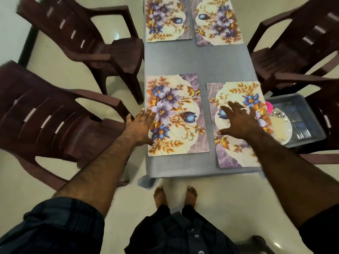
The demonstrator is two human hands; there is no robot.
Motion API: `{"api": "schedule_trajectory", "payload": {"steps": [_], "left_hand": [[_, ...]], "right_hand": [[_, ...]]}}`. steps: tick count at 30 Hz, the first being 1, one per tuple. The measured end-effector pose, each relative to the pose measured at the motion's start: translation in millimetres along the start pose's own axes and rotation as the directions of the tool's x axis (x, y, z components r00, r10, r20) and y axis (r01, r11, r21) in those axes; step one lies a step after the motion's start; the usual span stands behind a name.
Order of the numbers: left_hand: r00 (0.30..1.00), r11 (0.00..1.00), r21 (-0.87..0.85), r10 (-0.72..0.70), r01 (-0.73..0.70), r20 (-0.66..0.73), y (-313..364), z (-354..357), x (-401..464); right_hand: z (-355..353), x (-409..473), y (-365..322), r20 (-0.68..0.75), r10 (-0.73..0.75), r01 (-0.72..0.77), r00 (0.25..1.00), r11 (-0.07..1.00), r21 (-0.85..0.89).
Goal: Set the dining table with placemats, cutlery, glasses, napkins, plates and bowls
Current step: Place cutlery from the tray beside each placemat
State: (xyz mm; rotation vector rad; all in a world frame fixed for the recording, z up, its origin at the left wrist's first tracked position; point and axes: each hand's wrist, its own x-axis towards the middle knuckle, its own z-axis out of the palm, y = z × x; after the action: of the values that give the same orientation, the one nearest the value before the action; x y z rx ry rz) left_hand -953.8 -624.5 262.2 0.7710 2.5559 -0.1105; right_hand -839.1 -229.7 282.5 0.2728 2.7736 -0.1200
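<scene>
Several floral placemats lie on the grey table [198,59]: a near-left placemat [180,125], a near-right placemat [231,153], a far-left placemat [167,19] and a far-right placemat [217,21]. My left hand [140,127] rests flat, fingers spread, on the left edge of the near-left placemat. My right hand [238,120] lies flat with fingers spread on the near-right placemat. Neither hand holds anything. A grey tray [311,114] on the right chair carries white plates [282,129], glassware and a pink item [269,107].
Two dark brown plastic chairs stand left of the table, a near one [55,125] and a far one [82,37]. More brown chairs [302,43] stand on the right. My bare feet [175,196] are at the table's near end on the pale tiled floor.
</scene>
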Motion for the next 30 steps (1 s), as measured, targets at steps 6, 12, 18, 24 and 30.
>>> {"api": "schedule_trajectory", "payload": {"steps": [6, 12, 18, 24, 30], "left_hand": [[0.997, 0.998, 0.016, 0.066, -0.066, -0.027, 71, -19, 7], [0.994, 0.995, -0.015, 0.103, -0.104, -0.049, 167, -16, 29], [0.994, 0.997, -0.050, 0.057, -0.062, -0.093, 280, -22, 63], [0.996, 0.998, -0.065, 0.019, -0.025, -0.085, 347, -44, 90], [0.999, 0.997, -0.054, -0.051, 0.049, -0.019, 343, -40, 146]], "right_hand": [[-15, -41, 68, -0.009, 0.125, -0.125, 0.992, 0.992, -0.008], [-3, -58, 161, 0.016, 0.162, -0.163, 0.987, 0.982, 0.095], [11, -57, 243, 0.019, 0.078, -0.080, 0.997, 0.980, 0.183], [7, -23, 272, 0.057, -0.060, 0.050, 0.997, 0.986, 0.158], [7, 48, 265, 0.059, -0.189, 0.182, 0.980, 0.978, 0.103]]}}
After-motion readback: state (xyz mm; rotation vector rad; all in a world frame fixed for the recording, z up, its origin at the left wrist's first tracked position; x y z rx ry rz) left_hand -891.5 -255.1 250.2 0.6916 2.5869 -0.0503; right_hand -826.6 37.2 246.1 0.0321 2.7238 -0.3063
